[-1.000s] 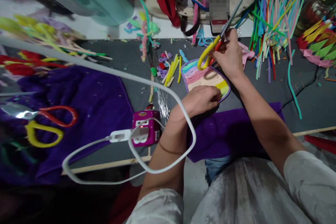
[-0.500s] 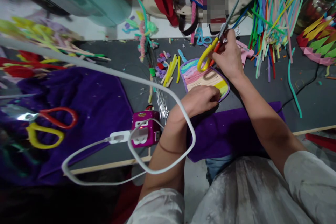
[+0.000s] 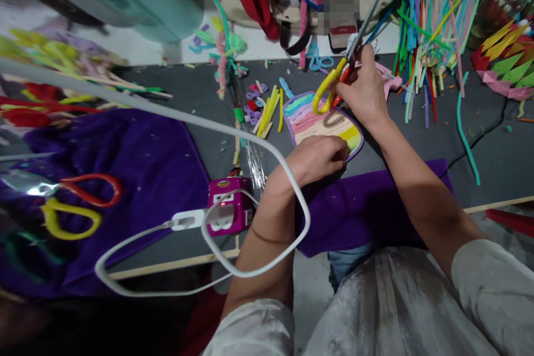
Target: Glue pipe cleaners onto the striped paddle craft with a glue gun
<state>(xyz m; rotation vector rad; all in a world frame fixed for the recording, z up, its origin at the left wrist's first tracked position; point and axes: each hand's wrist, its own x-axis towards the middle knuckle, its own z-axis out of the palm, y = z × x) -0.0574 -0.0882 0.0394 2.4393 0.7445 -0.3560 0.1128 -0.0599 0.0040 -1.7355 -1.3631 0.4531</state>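
Observation:
A rounded panel of coloured stripes with a purple rim [image 3: 314,125] lies on the dark table. My left hand [image 3: 323,157] rests on its lower edge with fingers curled together; what they pinch, if anything, is hidden. Over the panel's upper right, my right hand [image 3: 364,86] is wrapped round scissors with yellow and red handles [image 3: 329,88], their blades pointing up and away. Short yellow sticks [image 3: 270,112] and small purple and red coils [image 3: 253,104] lie left of the panel.
A white cable [image 3: 273,147] loops over my left forearm, by a magenta power socket [image 3: 240,192]. Purple cloth [image 3: 158,161] at left bears other scissors [image 3: 75,189]. Another purple cloth [image 3: 354,217] lies near my body. Coloured strips [image 3: 434,28] stand at back right.
The view has shifted slightly, so the table things appear a little further left. Both hands keep nearly the same pose, and the scissors remain in my right hand.

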